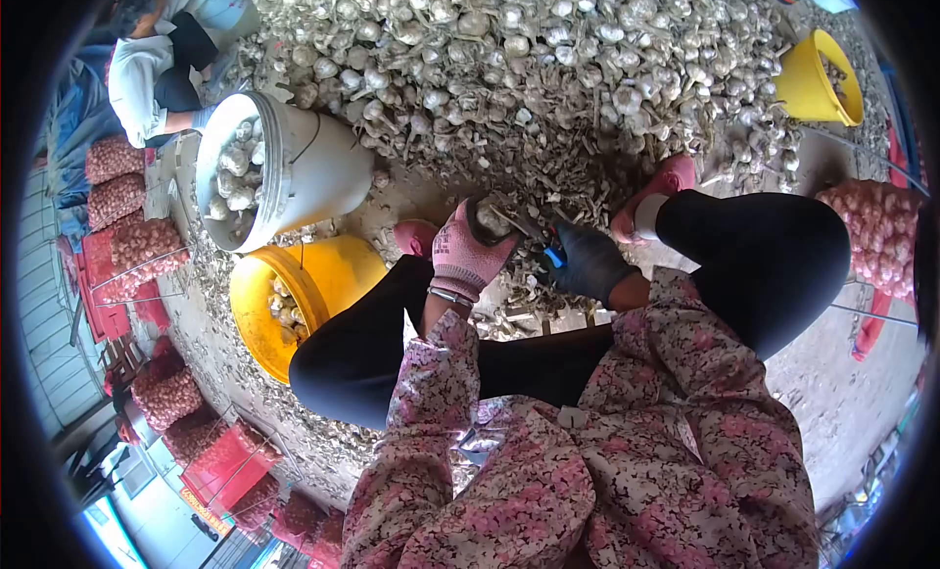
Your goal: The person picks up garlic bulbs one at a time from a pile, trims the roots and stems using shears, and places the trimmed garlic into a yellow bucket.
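Note:
My left hand (464,250), in a pink and black glove, is closed around a garlic bulb (492,216) with its stem pointing to the right. In my right hand (593,261), which wears a dark glove, is a pair of shears with a blue handle (556,257). The blades lie close to the bulb's stem, between the two hands. Both hands are over the floor between my knees, where cut stems and dry scraps lie. Just beyond them spreads a large heap of garlic (509,55).
On the left, a white bucket (328,163) and a yellow bucket (348,270) hold bulbs. Another yellow bucket (798,79) stands far right. A person (137,84) sits at upper left. Red net sacks of garlic (162,388) line the left side; another sack (876,226) is at right.

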Tool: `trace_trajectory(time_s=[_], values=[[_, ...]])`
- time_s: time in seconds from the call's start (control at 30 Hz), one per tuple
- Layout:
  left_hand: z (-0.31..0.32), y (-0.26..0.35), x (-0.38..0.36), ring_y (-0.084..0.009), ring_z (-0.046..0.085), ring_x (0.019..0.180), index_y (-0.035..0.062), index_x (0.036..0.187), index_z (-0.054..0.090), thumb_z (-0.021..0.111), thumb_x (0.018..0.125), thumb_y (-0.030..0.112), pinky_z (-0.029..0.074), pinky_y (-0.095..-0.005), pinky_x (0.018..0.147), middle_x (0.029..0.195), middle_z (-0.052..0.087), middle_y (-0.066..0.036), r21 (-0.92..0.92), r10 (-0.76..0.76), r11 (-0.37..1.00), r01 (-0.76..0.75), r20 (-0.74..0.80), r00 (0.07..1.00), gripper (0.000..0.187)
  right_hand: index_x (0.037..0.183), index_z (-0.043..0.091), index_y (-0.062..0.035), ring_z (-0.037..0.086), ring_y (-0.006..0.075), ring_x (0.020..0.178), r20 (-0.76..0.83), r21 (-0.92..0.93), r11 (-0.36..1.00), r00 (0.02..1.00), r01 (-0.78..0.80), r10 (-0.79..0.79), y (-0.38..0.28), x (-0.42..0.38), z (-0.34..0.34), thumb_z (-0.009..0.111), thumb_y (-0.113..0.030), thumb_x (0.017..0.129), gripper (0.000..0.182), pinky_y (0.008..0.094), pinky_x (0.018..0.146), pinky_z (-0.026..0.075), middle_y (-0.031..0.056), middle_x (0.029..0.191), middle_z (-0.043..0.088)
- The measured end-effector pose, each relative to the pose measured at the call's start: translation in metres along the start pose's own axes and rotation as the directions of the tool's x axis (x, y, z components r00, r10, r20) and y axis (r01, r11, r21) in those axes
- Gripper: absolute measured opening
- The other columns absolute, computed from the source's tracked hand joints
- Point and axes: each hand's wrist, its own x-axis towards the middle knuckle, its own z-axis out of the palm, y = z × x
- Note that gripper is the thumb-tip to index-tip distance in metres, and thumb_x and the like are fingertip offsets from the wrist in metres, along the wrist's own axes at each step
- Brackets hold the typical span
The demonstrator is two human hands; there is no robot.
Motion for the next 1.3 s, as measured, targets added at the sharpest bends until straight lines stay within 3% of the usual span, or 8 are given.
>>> trace_trajectory(time_s=[0.23,0.3,0.47,0.67,0.73,0.8,0.93,1.3], values=[[0.029,-0.010,0.003,-0.0193,0.055,0.112,0.0010,0.129,0.043,0.078,0.065,0.004,0.044,-0.0309,0.097,0.119,0.058,-0.011,-0.733,0.342,0.669,-0.127,0.152,0.927,0.073,0.098,0.060,-0.0049,0.064,0.0352,0.084,0.163,-0.091,0.948,0.935,-0.304,0.315,0.047,0.034,0.021,0.061,-0.029,0.082,0.029,0.0434,0.077,0.050,0.0196,0.088,0.065],[0.031,-0.020,0.005,-0.0214,0.054,0.114,0.0021,0.132,0.040,0.074,0.069,0.000,0.044,-0.0339,0.098,0.121,0.056,-0.010,-0.969,0.236,0.247,-0.018,0.042,0.971,0.072,0.101,0.060,-0.0053,0.064,0.0341,0.087,0.054,-0.047,0.931,0.930,-0.362,0.364,0.050,0.029,0.028,0.062,-0.033,0.082,0.034,0.0427,0.078,0.050,0.0199,0.091,0.066],[0.002,-0.040,0.006,-0.0210,0.055,0.111,0.0034,0.130,0.044,0.065,0.078,-0.002,0.051,-0.0329,0.086,0.118,0.057,-0.009,-0.965,0.130,0.261,-0.013,0.022,0.991,0.056,0.106,0.054,-0.0046,0.064,0.0322,0.082,-0.165,0.348,0.936,0.981,-0.041,0.104,0.002,0.003,-0.009,0.069,-0.031,0.078,0.040,0.0379,0.074,0.050,0.0156,0.087,0.064],[-0.006,-0.018,-0.005,-0.0233,0.059,0.100,0.0050,0.118,0.055,0.055,0.090,0.025,0.046,-0.0356,0.087,0.111,0.062,-0.010,-0.809,0.095,-0.564,0.166,0.135,0.986,0.034,0.107,0.052,-0.0051,0.060,0.0259,0.078,-0.226,0.497,0.864,0.973,0.078,0.043,0.011,-0.001,0.022,0.074,-0.020,0.074,0.042,0.0346,0.074,0.050,0.0118,0.086,0.059],[-0.011,0.002,-0.008,-0.0235,0.058,0.102,0.0061,0.118,0.055,0.056,0.090,0.028,0.045,-0.0361,0.088,0.113,0.062,-0.009,-0.797,0.087,-0.567,0.208,0.193,0.977,0.035,0.108,0.052,-0.0042,0.060,0.0238,0.080,0.041,0.954,0.281,0.970,-0.109,0.238,0.001,0.000,0.030,0.075,-0.020,0.074,0.044,0.0347,0.075,0.050,0.0117,0.086,0.058],[-0.001,-0.002,-0.006,-0.0247,0.055,0.110,0.0092,0.119,0.055,0.057,0.089,0.035,0.044,-0.0374,0.093,0.118,0.059,-0.008,-0.787,0.148,-0.563,0.253,0.206,0.967,0.039,0.117,0.051,-0.0036,0.061,0.0231,0.084,-0.068,0.570,0.821,0.998,0.024,0.019,-0.028,-0.019,-0.003,0.068,-0.030,0.081,0.048,0.0374,0.078,0.049,0.0112,0.092,0.060],[0.016,-0.007,-0.013,-0.0259,0.055,0.109,0.0099,0.119,0.055,0.056,0.090,0.034,0.044,-0.0377,0.093,0.119,0.059,-0.009,-0.824,0.149,-0.475,0.309,0.271,0.951,0.037,0.116,0.054,-0.0038,0.061,0.0200,0.084,-0.131,0.502,0.862,0.991,0.067,-0.001,-0.023,-0.008,0.006,0.063,-0.034,0.085,0.045,0.0358,0.077,0.049,0.0094,0.094,0.063],[-0.090,-0.022,0.039,-0.0204,0.050,0.119,-0.0008,0.127,0.046,0.058,0.090,0.030,0.046,-0.0307,0.095,0.127,0.055,-0.011,-0.786,-0.204,-0.505,-0.357,-0.293,0.934,0.049,0.096,0.059,-0.0072,0.051,0.0104,0.052,0.286,0.915,0.175,0.890,-0.364,0.355,-0.021,0.019,-0.011,0.061,-0.031,0.089,0.025,0.0285,0.049,0.045,-0.0011,0.065,0.053]])
